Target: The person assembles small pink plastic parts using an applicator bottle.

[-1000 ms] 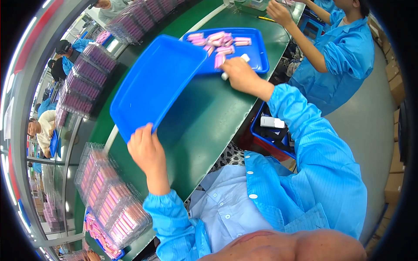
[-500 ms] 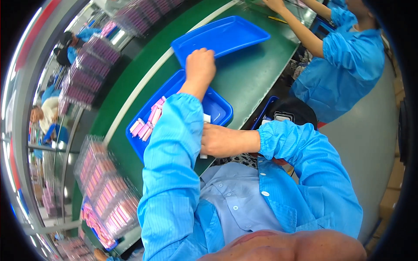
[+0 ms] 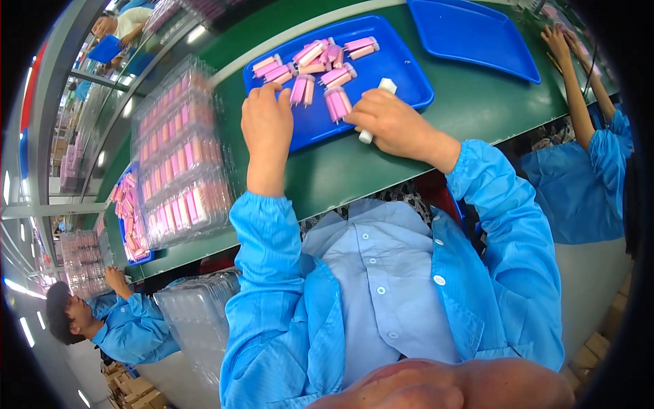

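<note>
- Pink pieces (image 3: 315,52) lie loosely in a blue tray (image 3: 415,88); any print on them is too small to read.
- Right hand (image 3: 392,123): fingers wrapped around a white bar (image 3: 387,86), tips just beside the nearest pink piece.
- Left hand (image 3: 267,119): fingers bent at the tray's left edge, near the leftmost pieces; whether they grip anything, I cannot tell.
- Green table (image 3: 327,177) underneath.

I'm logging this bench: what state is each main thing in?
Near blue rectangular plastic tray: right-side-up, loaded
Pink-and-peach oblong packs: loose inside, some overlapping
White bar: gripped in right hand
Far blue rectangular plastic tray: beside the near one, apart
Clear rectangular plastic trays: stacked, filled
</note>
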`<state>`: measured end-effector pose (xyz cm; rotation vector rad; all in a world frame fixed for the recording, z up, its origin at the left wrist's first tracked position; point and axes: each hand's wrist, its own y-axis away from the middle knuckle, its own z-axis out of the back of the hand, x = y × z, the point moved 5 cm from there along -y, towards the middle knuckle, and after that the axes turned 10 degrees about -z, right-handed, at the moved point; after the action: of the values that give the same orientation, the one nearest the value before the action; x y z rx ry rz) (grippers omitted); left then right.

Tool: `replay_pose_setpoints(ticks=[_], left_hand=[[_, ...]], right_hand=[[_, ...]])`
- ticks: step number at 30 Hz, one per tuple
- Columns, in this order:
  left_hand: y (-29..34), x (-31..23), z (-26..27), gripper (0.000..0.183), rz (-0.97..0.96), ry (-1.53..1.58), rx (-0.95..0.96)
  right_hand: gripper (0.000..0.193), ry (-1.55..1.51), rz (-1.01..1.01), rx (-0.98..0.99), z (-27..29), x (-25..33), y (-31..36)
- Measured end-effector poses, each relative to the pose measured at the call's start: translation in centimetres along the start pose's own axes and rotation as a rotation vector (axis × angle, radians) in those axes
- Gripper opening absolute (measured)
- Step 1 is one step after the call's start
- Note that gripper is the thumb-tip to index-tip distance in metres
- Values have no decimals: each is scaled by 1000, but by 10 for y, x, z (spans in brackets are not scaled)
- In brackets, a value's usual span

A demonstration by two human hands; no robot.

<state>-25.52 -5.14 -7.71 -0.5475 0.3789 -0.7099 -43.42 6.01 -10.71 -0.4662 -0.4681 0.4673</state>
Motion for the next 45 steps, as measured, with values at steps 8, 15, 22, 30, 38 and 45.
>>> replay_pose_setpoints(ticks=[8,15,22,30,38,45], left_hand=[[-4,17,-43,36,165,126,181],[4,12,-17,19,167,304,-36],[53,-46,73,19,-160,434,-23],[102,-51,32,36,-58,788,84],[114,-42,11,31,28,927,92],[110,-45,16,30,23,919,96]], right_hand=[[29,158,-86,-200,49,48,-6],[22,-382,-515,-231,51,54,21],[24,-607,-795,-199,25,34,41],[22,-546,-535,-325,54,56,23],[16,-631,-373,-347,50,78,9],[14,-609,-374,-284,39,75,2]])
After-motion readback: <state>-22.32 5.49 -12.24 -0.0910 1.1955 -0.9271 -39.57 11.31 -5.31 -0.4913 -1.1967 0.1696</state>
